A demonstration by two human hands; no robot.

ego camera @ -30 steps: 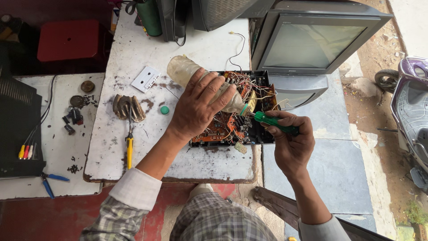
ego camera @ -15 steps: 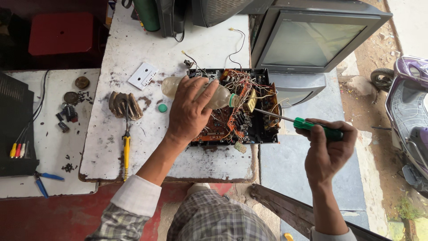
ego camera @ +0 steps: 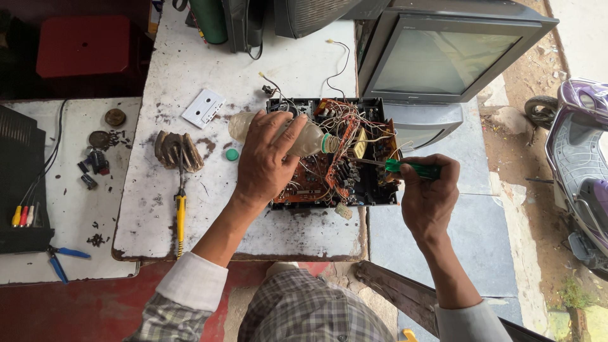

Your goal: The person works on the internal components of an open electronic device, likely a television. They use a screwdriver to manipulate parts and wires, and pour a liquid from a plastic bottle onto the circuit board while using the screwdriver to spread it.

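My left hand grips a clear plastic bottle laid on its side, its mouth pointing right over an open electronics chassis full of an orange circuit board and tangled wires. My right hand holds a green-handled screwdriver whose shaft reaches left into the chassis, just below the bottle's mouth. The chassis sits on a stained white table. A small green bottle cap lies on the table left of my left hand.
A white cassette, a brown glove and a yellow-handled tool lie on the table. A grey CRT television stands behind the chassis. Left, a second table holds small parts, blue pliers and a black device. A purple scooter is parked right.
My right hand has come back left toward the chassis, and the screwdriver tip is inside it again. My left hand keeps the bottle tipped over the board, and the view has shifted slightly.
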